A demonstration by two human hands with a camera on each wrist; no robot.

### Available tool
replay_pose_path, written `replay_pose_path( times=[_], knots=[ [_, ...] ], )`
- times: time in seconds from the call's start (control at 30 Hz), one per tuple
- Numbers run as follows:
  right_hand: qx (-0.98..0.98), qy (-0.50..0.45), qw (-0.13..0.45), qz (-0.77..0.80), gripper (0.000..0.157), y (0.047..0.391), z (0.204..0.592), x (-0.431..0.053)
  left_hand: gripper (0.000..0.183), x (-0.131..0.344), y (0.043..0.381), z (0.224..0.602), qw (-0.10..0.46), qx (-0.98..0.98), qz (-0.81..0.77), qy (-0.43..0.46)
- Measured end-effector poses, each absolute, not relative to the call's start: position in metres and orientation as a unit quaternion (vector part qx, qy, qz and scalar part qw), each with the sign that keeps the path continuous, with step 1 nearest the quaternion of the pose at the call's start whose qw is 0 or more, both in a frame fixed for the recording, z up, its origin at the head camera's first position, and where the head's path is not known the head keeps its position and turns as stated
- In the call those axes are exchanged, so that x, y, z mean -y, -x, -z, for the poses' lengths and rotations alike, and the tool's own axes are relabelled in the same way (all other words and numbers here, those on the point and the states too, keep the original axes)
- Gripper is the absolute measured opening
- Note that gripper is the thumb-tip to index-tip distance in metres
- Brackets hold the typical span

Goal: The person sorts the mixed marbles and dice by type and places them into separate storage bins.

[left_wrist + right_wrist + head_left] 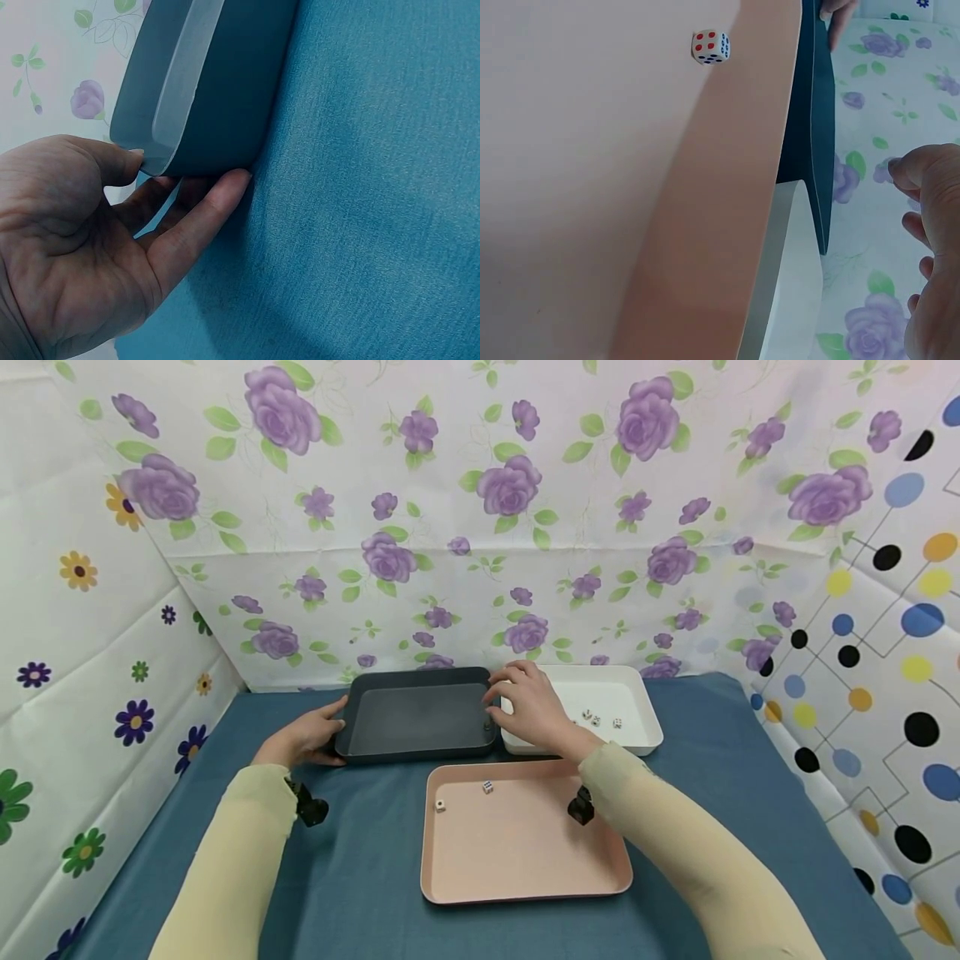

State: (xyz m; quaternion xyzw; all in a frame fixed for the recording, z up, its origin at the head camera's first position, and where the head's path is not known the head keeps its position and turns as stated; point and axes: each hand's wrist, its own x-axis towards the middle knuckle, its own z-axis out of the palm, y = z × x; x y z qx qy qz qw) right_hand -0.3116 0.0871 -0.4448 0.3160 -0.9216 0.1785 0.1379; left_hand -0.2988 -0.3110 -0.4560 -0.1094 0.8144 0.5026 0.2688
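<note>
My left hand [306, 735] holds the left end of a dark grey tray [420, 714]. In the left wrist view its thumb is at the rim of the tray [217, 97], with the fingers against the outer wall. Over the dark tray's right end, beside the white tray [645, 739], hovers my right hand [531, 706]. Its fingers are loosely bent, and nothing shows between them in the right wrist view. A small dark-looking, speckled thing [487, 724] is just below the right thumb, at the dark tray's right end. Several dice [596, 721] lie in the white tray.
Nearer to me a pink tray [525, 893] lies under the right forearm. It holds a white die [440, 806] and a second die [487, 787]. Blue cloth [360, 877] covers the table. A flowered sheet [450, 585] hangs close behind the two back trays.
</note>
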Motion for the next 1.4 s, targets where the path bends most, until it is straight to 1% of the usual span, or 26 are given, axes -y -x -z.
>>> replay_pose_path(
  times=[0.23,0.97,1.4],
  knots=[
    [0.92,-0.322,0.138,-0.175,0.009,0.309,0.442,-0.09,0.063,0.31,0.298,0.455,0.265,-0.816,-0.501,0.11],
    [0.895,-0.378,0.174,-0.159,0.012,0.296,0.435,-0.088,0.063,0.308,0.297,0.454,0.261,-0.82,-0.499,0.107],
    [0.872,-0.427,0.186,-0.152,0.008,0.286,0.436,-0.088,0.063,0.307,0.295,0.452,0.262,-0.818,-0.5,0.109]
  ],
)
